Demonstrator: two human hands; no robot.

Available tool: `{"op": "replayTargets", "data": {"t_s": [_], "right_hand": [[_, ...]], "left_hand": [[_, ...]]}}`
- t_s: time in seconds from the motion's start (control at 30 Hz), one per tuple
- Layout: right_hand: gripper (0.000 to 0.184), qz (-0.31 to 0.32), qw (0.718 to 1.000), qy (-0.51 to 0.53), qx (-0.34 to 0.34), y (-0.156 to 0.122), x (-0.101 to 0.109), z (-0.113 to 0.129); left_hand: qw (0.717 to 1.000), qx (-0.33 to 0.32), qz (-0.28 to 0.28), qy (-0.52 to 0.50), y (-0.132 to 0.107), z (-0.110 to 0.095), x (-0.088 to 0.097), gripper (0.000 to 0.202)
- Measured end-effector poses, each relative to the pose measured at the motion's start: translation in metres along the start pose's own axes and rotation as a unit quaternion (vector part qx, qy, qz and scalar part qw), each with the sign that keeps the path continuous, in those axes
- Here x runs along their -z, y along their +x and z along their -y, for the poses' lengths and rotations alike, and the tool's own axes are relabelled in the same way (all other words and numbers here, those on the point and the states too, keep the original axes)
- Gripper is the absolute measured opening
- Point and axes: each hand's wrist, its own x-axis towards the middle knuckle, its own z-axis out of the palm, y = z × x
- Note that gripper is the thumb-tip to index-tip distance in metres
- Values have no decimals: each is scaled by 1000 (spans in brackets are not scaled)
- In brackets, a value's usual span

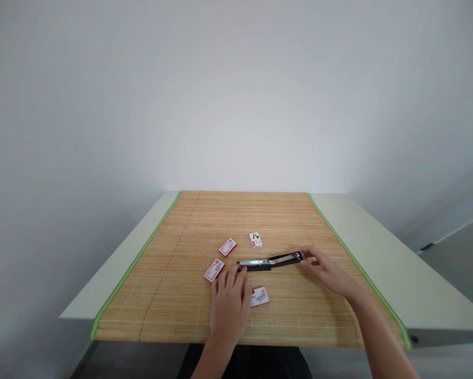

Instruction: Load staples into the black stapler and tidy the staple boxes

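Note:
A black stapler point(270, 261), swung fully open so it lies flat and long, rests on the bamboo mat point(181, 305). My left hand point(230, 302) lies palm down with its fingers stretched out, the fingertips touching the stapler's left end. My right hand point(326, 271) reaches in from the right, and its fingertips pinch the stapler's right end. An opened staple box point(260, 297) with grey staples showing lies beside my left hand.
Three more small red-and-white staple boxes lie on the mat: one point(214, 270) left of the stapler, one point(228, 247) behind it, one point(255, 240) further back. The mat has green edging and covers a pale table point(398, 273) set against a white wall.

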Motion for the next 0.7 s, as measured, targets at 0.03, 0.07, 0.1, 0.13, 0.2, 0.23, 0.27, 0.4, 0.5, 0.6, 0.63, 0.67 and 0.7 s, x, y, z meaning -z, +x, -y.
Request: {"op": "replayTargets", "data": {"t_s": [0.03,0.07,0.1,0.13,0.2,0.23,0.27,0.4,0.5,0.6,0.63,0.67,0.7], "right_hand": [[46,4,1000,4,-9,-2,-2,-7],[48,3,1000,10,-16,-4,-5,-11],[50,-1,1000,17,-22,-5,-6,-14],[52,-7,999,23,-27,-6,-6,-15],[57,-32,998,22,-39,-10,-5,-13],[58,-58,997,16,-46,-14,-5,-11],[59,-92,994,11,-54,-18,-6,-8],[52,-158,980,70,-96,-44,-39,10],[56,-34,968,179,-175,-61,-84,28],[61,22,938,267,-219,-69,-119,42],[62,32,931,284,-228,-69,-125,44],[61,39,926,294,-234,-69,-129,46],[61,45,923,300,-238,-68,-131,47]], "left_hand": [[1000,0,-1,4,0,0,0,40],[1000,0,-1,3,1,0,0,40],[1000,-1,0,-1,1,0,-1,41],[1000,-2,3,-10,1,1,0,41],[999,-2,6,-41,0,3,1,41],[998,3,2,-62,-2,5,2,40],[996,8,-3,-84,-4,8,4,38],[986,-21,66,-149,-13,23,19,42],[975,-52,152,-153,-13,33,30,45],[970,-51,183,-149,-5,38,32,31],[969,-56,188,-149,-2,39,31,29],[968,-62,191,-150,1,39,30,29],[968,-67,191,-151,4,39,28,29]]}}
